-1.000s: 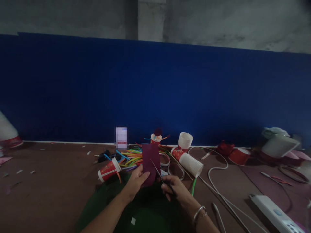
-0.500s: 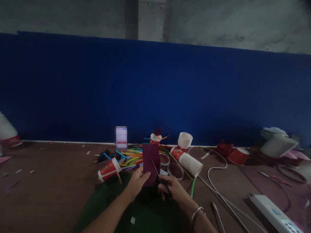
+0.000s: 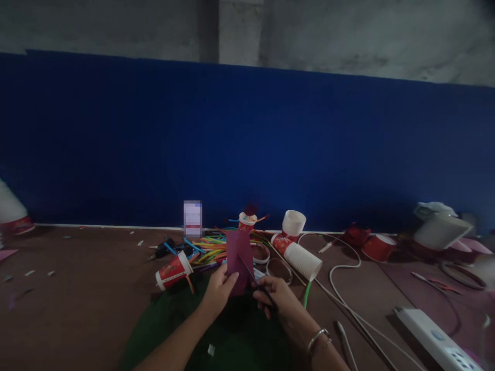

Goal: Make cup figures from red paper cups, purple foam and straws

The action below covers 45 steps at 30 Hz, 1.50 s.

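While I am looking down over the brown bench [image 3: 77, 288], my left hand [image 3: 217, 292] is pinching the near left edge of a dark maroon sheet [image 3: 240, 260], thumb on the front face, and is holding it upright just in front of me. My right hand [image 3: 279, 300] is closed around the handles of a pair of scissors [image 3: 256, 281], and the blades are pointing up and to the left, lying across the sheet's lower right part; in this dim light I cannot tell how far apart the blades are standing. A metal bangle [image 3: 317, 339] is sitting on my right wrist.

Just beyond the sheet, a heap of coloured straws [image 3: 209, 247] is lying on the bench. A red paper cup [image 3: 173, 271] is lying on its side to the left of my hands, and a white cup [image 3: 302, 257] is lying tipped over to the right. A white cable [image 3: 340, 273] is curling across the right side, and a white power strip [image 3: 436, 342] is lying at the near right. A blue panel [image 3: 247, 144] is standing along the far edge.
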Available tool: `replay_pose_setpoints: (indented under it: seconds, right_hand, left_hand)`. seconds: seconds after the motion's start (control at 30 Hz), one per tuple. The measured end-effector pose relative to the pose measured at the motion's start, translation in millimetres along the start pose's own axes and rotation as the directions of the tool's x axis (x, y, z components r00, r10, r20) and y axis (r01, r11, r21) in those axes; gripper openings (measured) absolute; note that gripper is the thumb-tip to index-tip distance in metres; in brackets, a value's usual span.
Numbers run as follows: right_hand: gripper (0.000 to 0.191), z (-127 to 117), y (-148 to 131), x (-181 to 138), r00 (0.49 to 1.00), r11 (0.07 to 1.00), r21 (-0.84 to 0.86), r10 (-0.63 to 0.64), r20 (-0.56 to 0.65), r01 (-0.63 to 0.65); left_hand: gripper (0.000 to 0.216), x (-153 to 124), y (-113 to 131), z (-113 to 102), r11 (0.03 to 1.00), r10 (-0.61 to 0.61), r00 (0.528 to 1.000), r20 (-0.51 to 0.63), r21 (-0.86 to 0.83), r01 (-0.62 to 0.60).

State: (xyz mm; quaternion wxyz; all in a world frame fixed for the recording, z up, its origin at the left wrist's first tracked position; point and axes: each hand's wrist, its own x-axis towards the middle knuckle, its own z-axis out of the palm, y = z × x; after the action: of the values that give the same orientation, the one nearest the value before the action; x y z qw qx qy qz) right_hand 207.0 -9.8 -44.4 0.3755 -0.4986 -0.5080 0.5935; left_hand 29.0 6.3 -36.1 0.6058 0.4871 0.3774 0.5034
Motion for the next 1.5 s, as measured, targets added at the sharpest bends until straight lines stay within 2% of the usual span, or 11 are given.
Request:
replay_pose_setpoints:
  seconds: [0.1,0.23,0.37,0.5,0.63,0.73,0.93,1.13,1.37,1.5]
  right_hand:
    - [0.047,1.1,1.8,3.4,0.999,0.999,0.019,-0.043,-0.022,0.044]
    - [0.051,1.1,3.1,5.4,0.997,0.995,0.064,-0.071,-0.037,0.073]
    - [0.052,0.2,1.0,1.2,0.997,0.997,0.048,-0.057,0.05,0.055]
    - [0.037,1.9,-3.8,-3.5,0.989,0.997,0.044,-0.066,0.13,0.061]
    - [0.03,7.8,-4.5,-2.4,0.981,0.988,0.098,-0.135,0.142,0.122]
    - [0.031,10.0,-0.9,-0.3,0.982,0.984,0.096,-0.158,0.104,0.148]
    - [0.035,1.3,6.2,-2.2,0.985,0.997,0.047,-0.061,0.16,0.054]
    - [0.04,2.6,3.3,-2.4,0.993,1.0,-0.018,-0.001,0.117,0.003]
    - [0.041,16.2,3.9,-2.8,0.988,0.995,0.04,-0.101,0.121,0.097]
    - [0.038,16.7,1.9,-4.5,0.988,0.995,0.003,-0.102,0.114,0.102]
  left_hand:
    - [0.041,0.2,0.4,-0.3,0.999,0.031,1.0,-0.002,0.019,-0.031]
    - [0.041,-0.4,3.7,0.5,0.999,-0.007,1.0,-0.022,-0.036,0.006]
    - [0.046,-1.8,4.0,1.1,0.986,-0.083,0.995,0.057,-0.141,0.09]
    - [0.046,-7.2,4.2,6.2,0.966,-0.144,0.973,0.183,-0.188,0.179]
    - [0.046,-12.1,7.0,12.4,0.95,-0.201,0.963,0.181,-0.203,0.236]
    - [0.047,-12.8,9.5,13.6,0.956,-0.185,0.965,0.188,-0.194,0.221]
    - [0.048,-11.0,4.7,10.5,0.957,-0.167,0.955,0.246,-0.195,0.217]
    - [0.042,-11.1,6.2,9.7,0.953,-0.186,0.956,0.228,-0.194,0.232]
    - [0.043,-12.2,0.9,9.5,0.958,-0.227,0.943,0.244,-0.12,0.262]
    - [0.043,-13.7,0.9,12.2,0.957,-0.231,0.94,0.252,-0.115,0.266]
